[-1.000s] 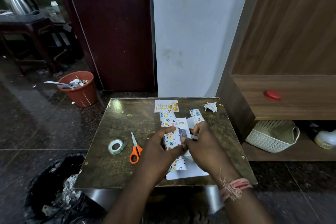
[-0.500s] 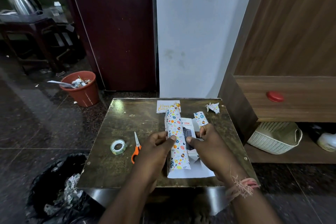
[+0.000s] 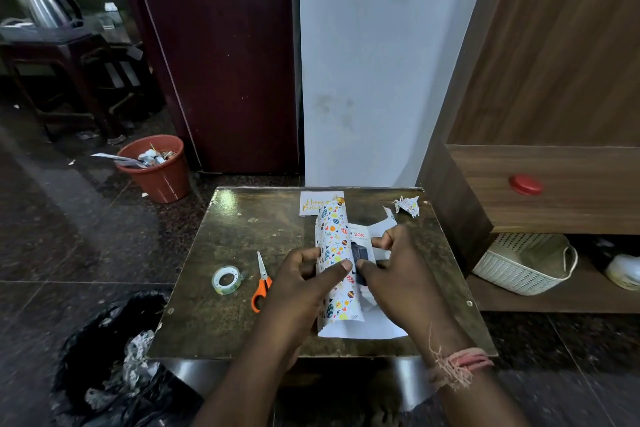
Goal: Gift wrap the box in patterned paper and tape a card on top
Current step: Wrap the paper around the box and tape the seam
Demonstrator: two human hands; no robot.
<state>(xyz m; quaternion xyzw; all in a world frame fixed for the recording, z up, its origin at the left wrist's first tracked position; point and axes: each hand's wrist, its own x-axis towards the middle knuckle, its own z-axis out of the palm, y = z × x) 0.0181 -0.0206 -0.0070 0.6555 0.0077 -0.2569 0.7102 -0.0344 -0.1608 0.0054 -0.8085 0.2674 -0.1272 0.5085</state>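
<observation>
Patterned paper (image 3: pixel 334 253) now farther over box (image 3: pixel 362 246), pinched by both hands; orange bin (image 3: pixel 156 173) holding scraps.

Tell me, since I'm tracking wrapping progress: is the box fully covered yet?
No. The patterned paper folds over only its left side; the box top still shows printing.
</observation>
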